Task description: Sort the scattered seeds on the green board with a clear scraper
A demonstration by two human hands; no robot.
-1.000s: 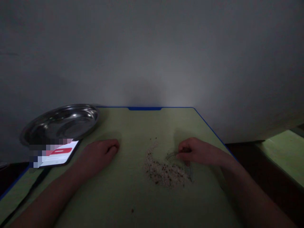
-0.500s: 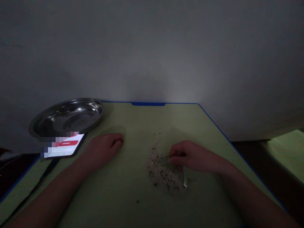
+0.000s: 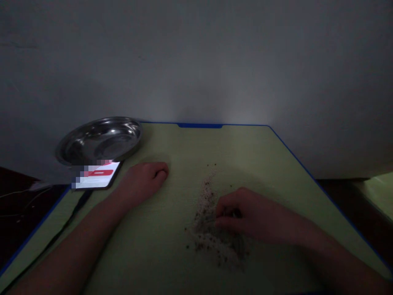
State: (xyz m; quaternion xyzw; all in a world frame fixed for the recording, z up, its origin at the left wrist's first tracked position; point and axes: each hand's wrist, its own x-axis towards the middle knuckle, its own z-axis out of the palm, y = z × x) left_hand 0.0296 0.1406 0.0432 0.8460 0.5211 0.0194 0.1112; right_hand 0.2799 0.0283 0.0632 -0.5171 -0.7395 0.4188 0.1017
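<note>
My right hand (image 3: pixel 242 215) is closed in a pinch over a spread of pale grains mixed with dark bits (image 3: pixel 204 241) on the light green table. Between its fingers is a clear object with a curved edge (image 3: pixel 208 219); blur and the hand hide most of it, and its kind does not show. The object touches the grains. To the left, my left hand (image 3: pixel 147 180) rests on the tabletop as a loose fist, with nothing visible in it. A few dark specks lie apart from the spread.
A shiny metal basin (image 3: pixel 101 139) stands at the back left. In front of it lies a phone (image 3: pixel 101 178) with a lit screen, and a dark strap (image 3: pixel 67 221) runs toward me. The table (image 3: pixel 172 143) has a blue edge and meets a grey wall (image 3: pixel 196 61).
My right hand has moved nearer to me with the clear object, and the grains are dragged along and spread nearer. The view has shifted slightly. My left hand stays resting.
</note>
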